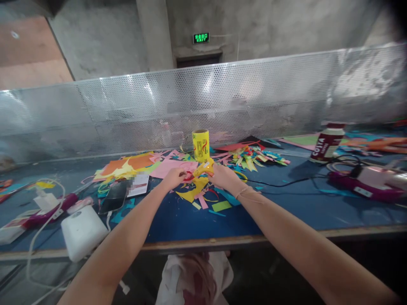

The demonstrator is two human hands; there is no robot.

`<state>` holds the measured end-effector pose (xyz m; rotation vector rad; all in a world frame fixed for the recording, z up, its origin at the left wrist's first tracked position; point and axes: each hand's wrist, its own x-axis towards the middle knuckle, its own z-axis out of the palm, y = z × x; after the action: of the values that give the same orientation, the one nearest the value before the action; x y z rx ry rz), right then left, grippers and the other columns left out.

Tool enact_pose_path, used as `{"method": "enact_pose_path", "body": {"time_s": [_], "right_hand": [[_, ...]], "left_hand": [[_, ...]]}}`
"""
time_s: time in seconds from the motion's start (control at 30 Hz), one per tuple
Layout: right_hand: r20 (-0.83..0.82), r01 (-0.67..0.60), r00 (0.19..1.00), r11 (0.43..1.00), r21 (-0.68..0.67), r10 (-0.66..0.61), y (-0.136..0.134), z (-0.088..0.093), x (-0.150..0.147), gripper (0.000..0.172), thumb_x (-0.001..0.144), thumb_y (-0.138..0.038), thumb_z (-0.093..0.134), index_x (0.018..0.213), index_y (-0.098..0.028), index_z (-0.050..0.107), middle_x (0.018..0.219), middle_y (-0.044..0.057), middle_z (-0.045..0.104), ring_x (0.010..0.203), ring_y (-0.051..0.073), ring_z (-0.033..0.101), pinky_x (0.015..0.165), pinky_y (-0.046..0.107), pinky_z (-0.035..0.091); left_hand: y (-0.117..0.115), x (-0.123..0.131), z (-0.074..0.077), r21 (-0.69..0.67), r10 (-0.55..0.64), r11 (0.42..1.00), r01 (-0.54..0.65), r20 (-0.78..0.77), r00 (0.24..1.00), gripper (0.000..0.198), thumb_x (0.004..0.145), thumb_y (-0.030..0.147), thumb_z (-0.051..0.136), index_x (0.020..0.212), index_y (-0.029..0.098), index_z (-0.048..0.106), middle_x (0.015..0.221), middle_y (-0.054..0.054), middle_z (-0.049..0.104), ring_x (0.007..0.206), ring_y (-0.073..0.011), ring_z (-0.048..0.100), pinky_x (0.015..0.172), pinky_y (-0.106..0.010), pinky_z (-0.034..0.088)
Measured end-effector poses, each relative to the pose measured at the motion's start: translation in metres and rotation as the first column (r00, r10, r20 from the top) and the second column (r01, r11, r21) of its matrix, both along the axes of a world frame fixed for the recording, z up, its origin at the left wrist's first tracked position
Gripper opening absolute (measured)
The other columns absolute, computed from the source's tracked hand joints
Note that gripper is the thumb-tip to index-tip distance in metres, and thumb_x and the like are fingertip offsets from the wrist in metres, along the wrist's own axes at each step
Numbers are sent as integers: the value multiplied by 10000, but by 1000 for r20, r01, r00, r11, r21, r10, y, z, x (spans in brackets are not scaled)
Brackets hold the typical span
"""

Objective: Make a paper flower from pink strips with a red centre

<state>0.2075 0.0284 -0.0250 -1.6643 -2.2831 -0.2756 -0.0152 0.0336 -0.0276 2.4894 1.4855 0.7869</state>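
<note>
In the middle of the table my left hand (174,178) pinches a small red paper loop (188,176). My right hand (225,178) is wrapped round a yellow glue gun (203,168), its front pointing left at the red loop. A black cord (286,184) runs from near that hand to the right. Below both hands lie yellow, pink and green paper scraps (193,195). Just behind them a yellow roll (201,145) stands upright. A pink paper sheet (168,168) lies behind my left hand.
A white power bank (83,233) sits at the table's front left edge, near a phone (113,197) and a purple power strip (52,212). To the right stand a Costa bottle (327,143) and another purple power strip (362,184). A perforated metal screen (203,106) runs along the back.
</note>
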Motion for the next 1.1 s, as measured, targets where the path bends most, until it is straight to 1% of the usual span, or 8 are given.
{"method": "enact_pose_path", "body": {"time_s": [0.17,0.4,0.63,0.73,0.83,0.9,1.03,1.1], "right_hand": [[0,-25,1000,1000,-7,25,-2,0,-1,363,850,-376,380,975,-94,572,876,154,640,810,239,616,657,292,420],[-4,-49,999,998,-29,49,-1,1,-1,339,850,-351,383,955,-109,596,891,151,644,806,230,613,669,290,422],[-1,-53,999,999,3,53,-2,-1,-1,350,856,-349,371,965,-108,599,901,154,648,819,244,618,687,310,440],[-2,-39,999,999,0,39,-4,2,-1,369,845,-378,395,983,-103,598,904,159,649,828,244,615,688,308,445],[-25,-35,999,999,-17,35,-7,8,1,333,812,-386,458,973,-139,615,911,136,653,837,239,617,669,287,446],[-47,-11,999,1000,-23,10,-7,12,3,326,795,-399,484,955,-153,626,909,126,655,836,239,621,653,275,445],[-67,66,996,998,-4,-67,-5,13,10,381,803,-425,462,965,-118,619,895,148,650,829,249,622,663,289,452],[-58,39,997,999,-27,-40,-3,10,11,399,814,-416,441,980,-94,608,923,173,638,853,266,618,682,312,455]], "left_hand": [[1,0,-1,5,-6,1000,6,-4,1000,171,738,138,453,677,148,613,648,-14,589,621,-130,512,596,-238,361],[-1,0,1,5,3,1000,-3,-5,1000,169,736,153,459,675,148,616,646,-15,588,622,-133,509,589,-242,363],[0,-1,0,6,-10,1000,10,-14,1000,165,748,170,464,677,152,612,656,-22,602,631,-138,517,591,-245,376],[-1,0,1,-6,-13,1000,13,-16,1000,158,748,162,475,702,150,626,688,-26,623,649,-141,535,603,-249,381],[-3,2,4,-8,-22,1000,22,-32,999,149,739,147,485,715,149,633,728,-31,642,676,-145,548,628,-257,385],[-4,2,5,0,-24,1000,24,-41,999,152,736,140,482,705,153,629,724,-30,640,682,-145,547,640,-258,386],[-4,1,5,17,-13,1000,14,-60,998,166,737,142,466,650,152,607,659,-26,612,632,-139,518,609,-258,368],[-4,0,5,23,-7,1000,8,-71,997,170,739,148,462,640,153,599,643,-26,601,619,-137,508,595,-258,360]]}}
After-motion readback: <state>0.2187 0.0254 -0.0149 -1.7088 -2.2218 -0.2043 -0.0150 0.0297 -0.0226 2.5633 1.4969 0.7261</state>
